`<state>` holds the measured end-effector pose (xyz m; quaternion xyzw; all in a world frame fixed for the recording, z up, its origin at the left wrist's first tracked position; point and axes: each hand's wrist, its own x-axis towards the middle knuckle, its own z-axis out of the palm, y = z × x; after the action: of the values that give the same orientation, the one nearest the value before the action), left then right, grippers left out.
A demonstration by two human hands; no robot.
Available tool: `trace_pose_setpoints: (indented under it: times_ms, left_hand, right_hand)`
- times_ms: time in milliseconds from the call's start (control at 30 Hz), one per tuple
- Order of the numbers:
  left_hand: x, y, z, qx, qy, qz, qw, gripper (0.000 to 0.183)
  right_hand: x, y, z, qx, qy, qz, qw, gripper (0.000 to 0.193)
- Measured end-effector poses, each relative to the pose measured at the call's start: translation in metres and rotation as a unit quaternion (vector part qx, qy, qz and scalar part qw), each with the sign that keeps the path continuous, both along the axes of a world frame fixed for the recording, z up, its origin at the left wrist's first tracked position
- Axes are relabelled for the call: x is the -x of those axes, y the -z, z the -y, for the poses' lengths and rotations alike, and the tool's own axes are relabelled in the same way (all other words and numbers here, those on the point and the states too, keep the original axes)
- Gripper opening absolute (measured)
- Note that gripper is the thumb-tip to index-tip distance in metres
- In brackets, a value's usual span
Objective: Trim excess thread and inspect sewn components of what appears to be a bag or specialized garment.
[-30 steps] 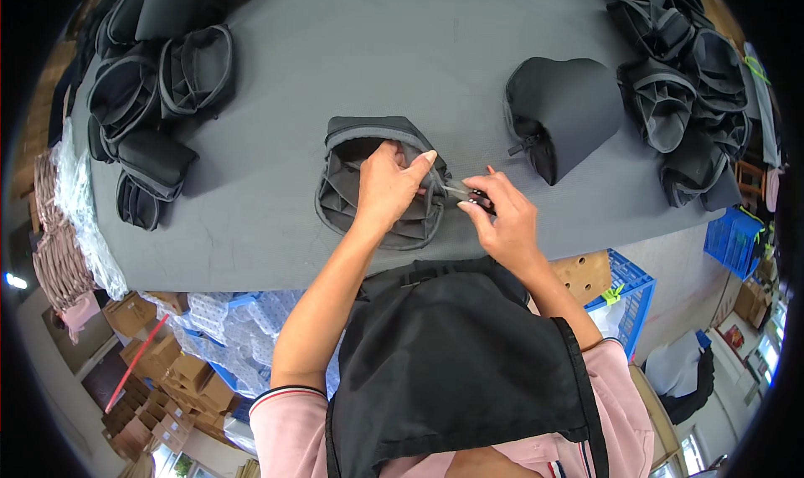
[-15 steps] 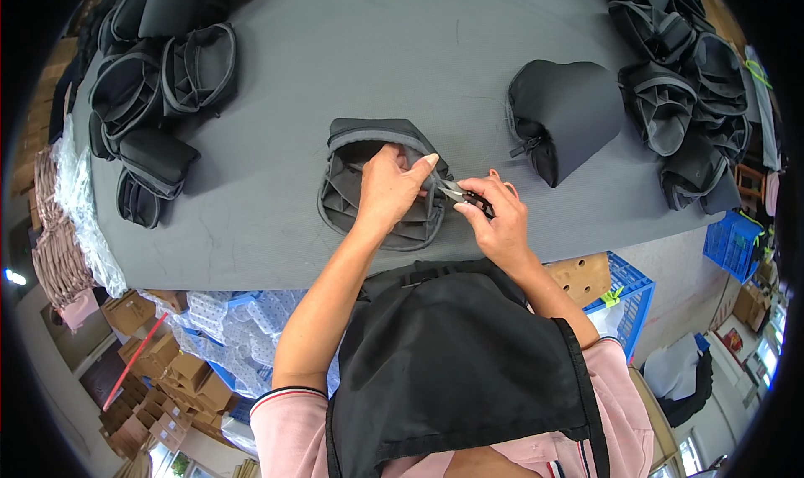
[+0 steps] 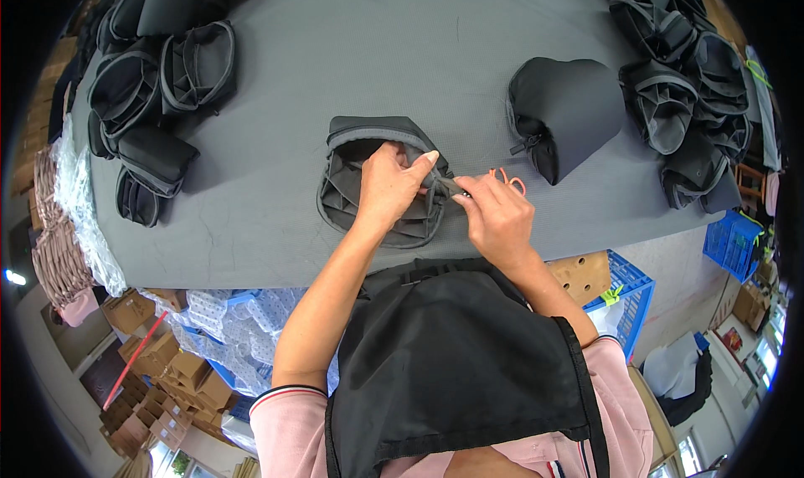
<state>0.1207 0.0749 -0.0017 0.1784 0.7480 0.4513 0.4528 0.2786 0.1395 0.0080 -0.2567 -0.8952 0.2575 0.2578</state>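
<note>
A black zip pouch [image 3: 342, 210] lies on the table in front of me, its mouth open and inner dividers showing. My left hand [image 3: 392, 182] reaches into it and pinches the right side of its rim between thumb and fingers. Closed around a pair of thread snips [image 3: 453, 187], my right hand [image 3: 500, 217] is just right of that rim. The metal blades point left at the pouch's edge, close to my left thumb; whether they touch the fabric I cannot tell. Orange loops [image 3: 509, 179] stick out behind my right fingers.
Another black pouch [image 3: 574, 114] rests on the grey table cover [image 3: 352, 51] to the right. Similar pouches are piled at the left [image 3: 126, 84] and right [image 3: 662, 101]. Below the table's near edge stand a blue crate [image 3: 632, 285] and bubble-patterned plastic wrapping [image 3: 243, 336].
My right hand has turned over the snips, so less of their blades and black body shows and more of the orange loops. My left hand and the pouch have stayed in place.
</note>
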Motion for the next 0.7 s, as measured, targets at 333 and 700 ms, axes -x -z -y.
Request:
trace_pose_setpoints:
  times_ms: [333, 700]
  left_hand:
    - [0.012, -0.027, 0.002, 0.056, 0.197, -0.322, 0.924, 0.054]
    - [0.010, -0.011, -0.009, 0.040, 0.315, -0.474, 0.822, 0.016]
  right_hand:
    - [0.015, 0.025, 0.009, 0.419, 0.134, -0.048, 0.897, 0.022]
    - [0.035, 0.037, -0.008, 0.515, 0.164, -0.044, 0.840, 0.011]
